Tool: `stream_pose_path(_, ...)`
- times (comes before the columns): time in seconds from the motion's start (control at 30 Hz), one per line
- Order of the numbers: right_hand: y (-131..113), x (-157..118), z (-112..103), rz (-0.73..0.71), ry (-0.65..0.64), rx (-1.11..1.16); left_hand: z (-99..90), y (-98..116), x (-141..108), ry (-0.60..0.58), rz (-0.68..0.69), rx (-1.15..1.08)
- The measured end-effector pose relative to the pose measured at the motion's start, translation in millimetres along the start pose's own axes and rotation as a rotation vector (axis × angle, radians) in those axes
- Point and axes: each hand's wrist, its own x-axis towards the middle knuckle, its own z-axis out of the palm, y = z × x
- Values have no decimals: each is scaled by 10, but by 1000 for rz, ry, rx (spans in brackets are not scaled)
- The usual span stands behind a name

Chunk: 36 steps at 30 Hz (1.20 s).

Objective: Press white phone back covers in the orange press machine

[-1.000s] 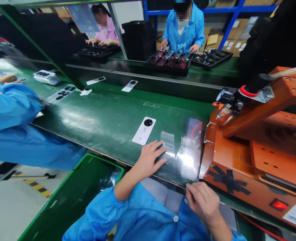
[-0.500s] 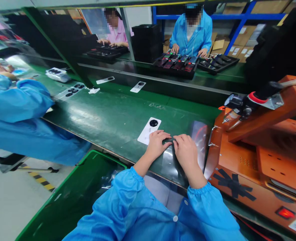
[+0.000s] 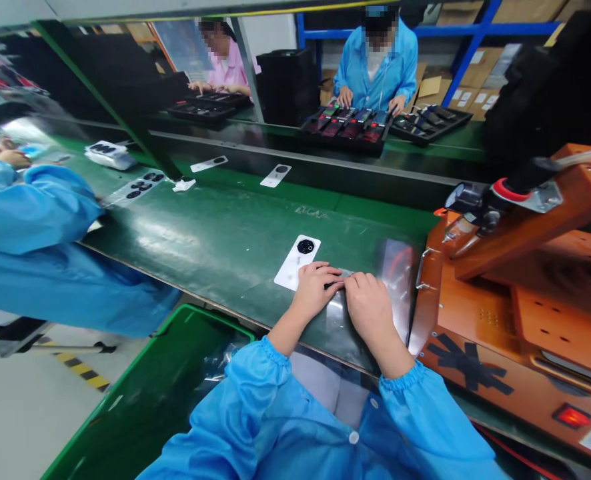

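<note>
Close together over the green bench, my left hand [image 3: 316, 290] and my right hand [image 3: 369, 303] have their fingertips pinched on a thin, see-through piece of film [image 3: 346, 273]. Most of that piece is covered by the fingers. Beside my left hand lies a white phone back panel [image 3: 298, 257] with a round black camera area; my fingers hide its lower right corner. A shiny clear sheet [image 3: 334, 312] shows on the bench below and between the hands.
An orange machine [image 3: 505, 313] with a gauge stands close on the right, with a clear plastic sheet [image 3: 395, 273] beside it. A green bin [image 3: 140, 393] is below the bench edge. A co-worker's blue sleeve [image 3: 60, 207] is at left; two people work opposite.
My right fingers have curled in more, and the dark edge seen between my hands now looks clear. The view has shifted slightly; the white panel stays on the bench.
</note>
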Motion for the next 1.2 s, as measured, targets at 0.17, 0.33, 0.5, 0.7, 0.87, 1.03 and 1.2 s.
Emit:
stream_pose_path(0.17,12,8,21,-22,20,22,-30,32,-2,-5,8,-7)
stream_pose_path(0.33,34,2,38,-4,67,52,-61,54,3,38,-47,-28)
stream_pose_path(0.5,32,-27,52,25,84,52,-54,45,7,24,-63,-37)
stream_pose_path(0.7,34,-23,100,81,49,93,-70,67,-7,-29,-10,-19)
stream_pose_path(0.87,34,-61,-10,102,106,98,-91,166,-65,-103,84,59)
stream_pose_path(1.03,-39,-454,-263,91,317,125,-91,219,-82,-175,172,222)
stream_pose_path(1.2,-181,-995,-300,101,447,410,-66,204,160,-197,208,317)
